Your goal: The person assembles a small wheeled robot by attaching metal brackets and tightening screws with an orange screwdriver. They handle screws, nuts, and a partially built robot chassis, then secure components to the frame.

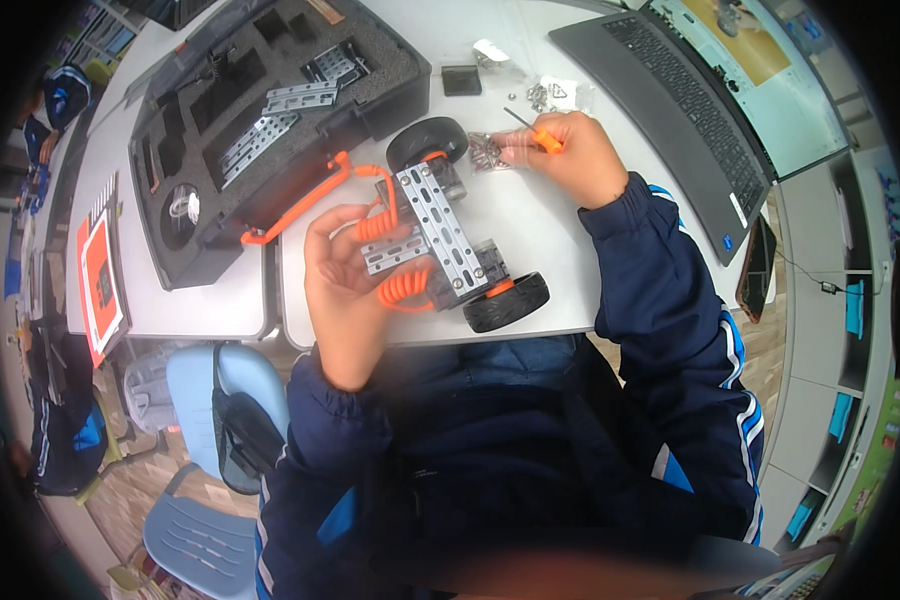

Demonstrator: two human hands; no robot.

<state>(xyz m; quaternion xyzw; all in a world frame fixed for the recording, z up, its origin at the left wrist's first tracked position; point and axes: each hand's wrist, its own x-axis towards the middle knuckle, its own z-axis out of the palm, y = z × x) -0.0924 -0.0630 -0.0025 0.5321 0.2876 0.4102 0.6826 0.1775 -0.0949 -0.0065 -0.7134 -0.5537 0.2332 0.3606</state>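
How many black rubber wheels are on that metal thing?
2 in view: one black rubber wheel is at the far end of the silver slotted metal bar, and the other black rubber wheel is at its near end. Others may be hidden underneath.

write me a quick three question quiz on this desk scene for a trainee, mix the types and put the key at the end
1. Which hand holds the screwdriver?
2. True or false: the laptop is folded shut.
3. Pick one. The metal frame in the left hand is fitted with: (a) wooden legs; (b) black wheels; (c) glass jars.

Key:
1. The right hand.
2. False: it stands open, with its screen lit.
3. b
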